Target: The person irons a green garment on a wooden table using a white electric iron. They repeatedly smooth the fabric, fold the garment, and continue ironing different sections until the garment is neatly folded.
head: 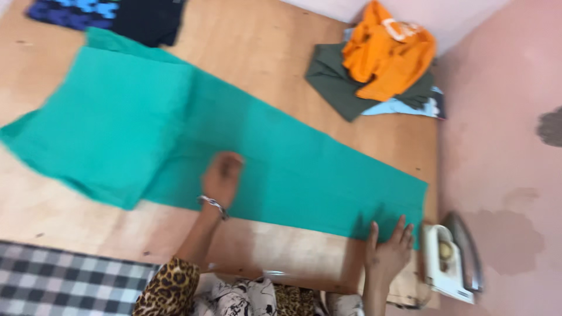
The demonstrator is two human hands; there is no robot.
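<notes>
A long green cloth (pixel 234 146) is laid flat across the wooden table (pixel 281 52), one end folded over at the left. The left hand (pixel 222 175) is rested on its near edge; blurred, finger state cannot be told. The right hand (pixel 389 248) is pressed on the cloth's right corner, fingers spread. A white iron (pixel 448 263) is stood just beside it. Orange and dark clothes (pixel 380 64) are piled at the far side.

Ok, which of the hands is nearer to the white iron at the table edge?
Right. The right hand lies flat on the end of the green cloth, just beside the white iron. The left hand presses the cloth's middle, much farther from it.
</notes>
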